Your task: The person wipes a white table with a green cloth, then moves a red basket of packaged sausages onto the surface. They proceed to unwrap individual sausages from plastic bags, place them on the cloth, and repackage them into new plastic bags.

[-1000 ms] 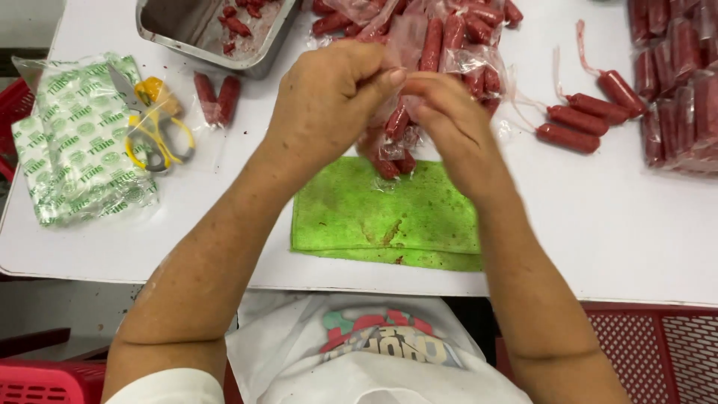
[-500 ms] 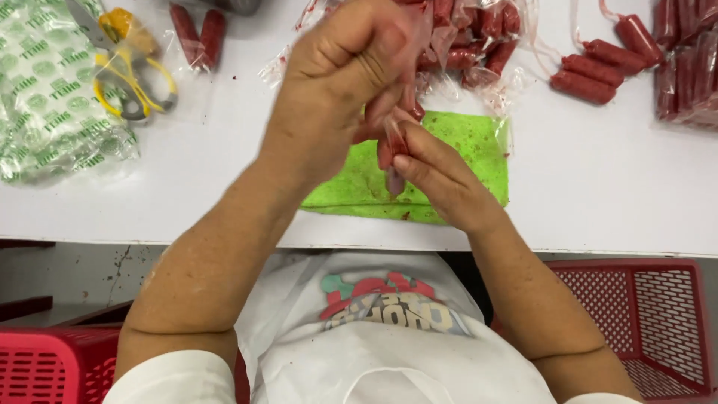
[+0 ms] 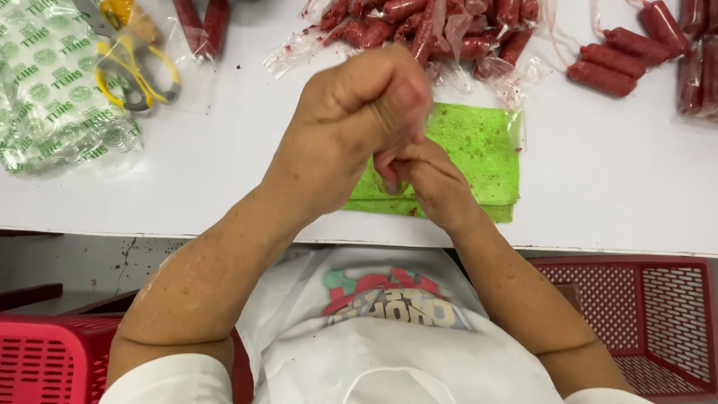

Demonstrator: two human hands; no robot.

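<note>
My left hand (image 3: 359,112) is a closed fist, raised and blurred, above a green cloth (image 3: 479,150) near the front edge of the white table (image 3: 224,157). My right hand (image 3: 430,183) sits just under it with its fingers pinched up against the left fist. Both close on a small plastic-wrapped red sausage, which is almost wholly hidden between them. Only a sliver of clear wrap (image 3: 435,120) shows at the left knuckles. A pile of wrapped red sausages (image 3: 426,26) lies just beyond the cloth.
Yellow-handled scissors (image 3: 138,63) lie at the back left beside green-printed plastic bags (image 3: 45,90). More red sausages (image 3: 613,60) lie at the back right. Red mesh baskets stand below the table at the right (image 3: 643,314) and the left (image 3: 45,359).
Both hands have drawn back from the sausage pile toward me. They now sit over the green cloth, and the left fist has closed over the sausage that showed between the hands before.
</note>
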